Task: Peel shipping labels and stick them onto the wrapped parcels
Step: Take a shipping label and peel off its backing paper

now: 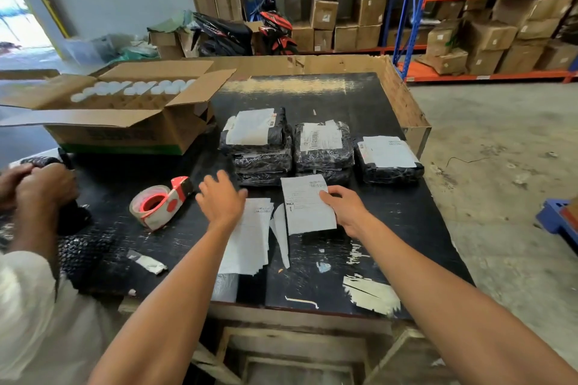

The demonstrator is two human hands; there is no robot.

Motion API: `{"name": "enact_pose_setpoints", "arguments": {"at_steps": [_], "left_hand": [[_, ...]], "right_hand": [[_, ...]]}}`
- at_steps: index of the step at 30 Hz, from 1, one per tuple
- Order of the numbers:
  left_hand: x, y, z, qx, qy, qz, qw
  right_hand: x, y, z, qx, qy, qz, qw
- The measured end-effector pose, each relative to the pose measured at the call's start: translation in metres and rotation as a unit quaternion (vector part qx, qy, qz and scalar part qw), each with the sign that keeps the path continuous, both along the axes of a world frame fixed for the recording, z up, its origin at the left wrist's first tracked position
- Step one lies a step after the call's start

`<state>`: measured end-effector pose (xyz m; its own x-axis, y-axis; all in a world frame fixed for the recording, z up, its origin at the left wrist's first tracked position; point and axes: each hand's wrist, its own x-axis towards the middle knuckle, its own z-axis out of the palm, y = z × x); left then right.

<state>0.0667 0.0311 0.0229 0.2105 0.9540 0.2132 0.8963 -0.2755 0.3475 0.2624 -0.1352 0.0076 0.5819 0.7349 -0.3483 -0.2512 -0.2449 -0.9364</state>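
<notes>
My right hand (342, 208) pinches the right edge of a white shipping label (305, 205), held just above the black table (391, 228). My left hand (220, 198) hovers with fingers spread over the top of a stack of label sheets (251, 237). A narrow peeled strip (281, 233) lies between the stack and the held label. Behind them sit black wrapped parcels with labels on top: a left stack (258, 147), a middle stack (323, 148) and a single one at the right (389, 159).
A red tape dispenser (162, 201) lies left of my left hand. An open cardboard box (119, 109) with white caps stands at the back left. Another person's hands (37, 186) hold a black parcel at the left edge. Paper scraps (370, 294) lie near the front edge.
</notes>
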Motion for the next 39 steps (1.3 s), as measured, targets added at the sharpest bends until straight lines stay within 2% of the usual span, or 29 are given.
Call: {"name": "enact_pose_setpoints", "arguments": {"at_steps": [1, 2, 4, 6, 7, 10, 12, 16, 22, 27, 31, 39], "left_hand": [[0.007, -0.005, 0.004, 0.038, -0.028, -0.041, 0.998], [0.015, -0.010, 0.009, 0.027, -0.072, -0.093, 0.993], [0.033, -0.023, 0.016, -0.138, -0.176, -0.166, 0.960], [0.047, -0.039, 0.019, -0.306, -0.266, -0.201, 0.892], [0.053, -0.045, 0.017, -0.353, -0.296, -0.217, 0.861], [0.068, -0.056, 0.002, -0.387, -0.409, -0.222, 0.796], [0.073, -0.058, -0.002, -0.379, -0.452, -0.218, 0.777], [0.079, -0.062, -0.002, -0.405, -0.443, -0.232, 0.766], [0.083, -0.074, 0.006, -0.458, -0.444, -0.235, 0.733], [0.086, -0.074, 0.009, -0.452, -0.445, -0.237, 0.736], [0.088, -0.074, 0.012, -0.438, -0.439, -0.248, 0.744], [0.090, -0.072, 0.012, -0.414, -0.425, -0.252, 0.765]], "right_hand": [[0.002, -0.001, 0.000, 0.005, 0.000, 0.001, 1.000], [0.003, -0.002, 0.001, 0.012, 0.002, 0.003, 1.000], [0.004, -0.005, 0.002, 0.027, 0.014, 0.004, 1.000], [0.005, -0.010, 0.004, 0.039, 0.018, 0.004, 0.999], [0.006, -0.012, 0.004, 0.042, 0.016, 0.008, 0.999], [0.014, -0.020, 0.003, 0.035, -0.017, 0.032, 0.999], [0.020, -0.024, 0.003, 0.044, -0.030, 0.024, 0.998], [0.032, -0.034, 0.007, 0.075, -0.021, -0.017, 0.997], [0.042, -0.045, 0.012, 0.081, -0.132, 0.023, 0.988], [0.048, -0.049, 0.016, 0.086, -0.165, 0.055, 0.981], [0.051, -0.049, 0.015, 0.043, -0.243, 0.082, 0.966], [0.054, -0.047, 0.016, 0.034, -0.272, 0.083, 0.958]]}}
